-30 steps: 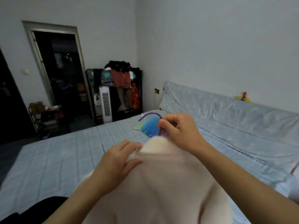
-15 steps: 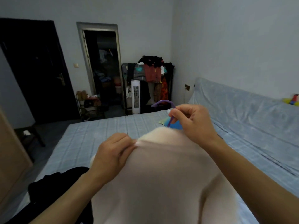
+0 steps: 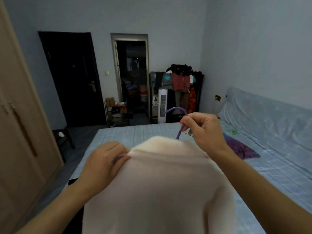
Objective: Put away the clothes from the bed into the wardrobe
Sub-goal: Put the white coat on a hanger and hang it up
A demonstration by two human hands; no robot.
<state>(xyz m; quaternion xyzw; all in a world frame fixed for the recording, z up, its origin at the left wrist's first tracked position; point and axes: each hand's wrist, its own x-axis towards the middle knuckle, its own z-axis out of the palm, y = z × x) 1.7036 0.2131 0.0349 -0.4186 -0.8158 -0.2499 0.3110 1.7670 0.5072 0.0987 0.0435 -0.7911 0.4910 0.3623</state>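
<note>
Cream garment (image 3: 157, 191) was held up over the bed (image 3: 273, 176), already on a purple hanger (image 3: 181, 122). Right hand (image 3: 205, 132) pinched the hook's stem; left hand (image 3: 104, 164) gripped the shoulder fabric. Step, as judged: carrying it to the wardrobe (image 3: 22, 125) at left. Doors looked closed, though the view was oblique. The next move probably needs one hand freed to open them.

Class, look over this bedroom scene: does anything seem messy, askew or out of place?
Yes. The clothes rack by the far wall has garments heaped untidily on top, and a purple cloth lies crumpled on the bed.
</note>
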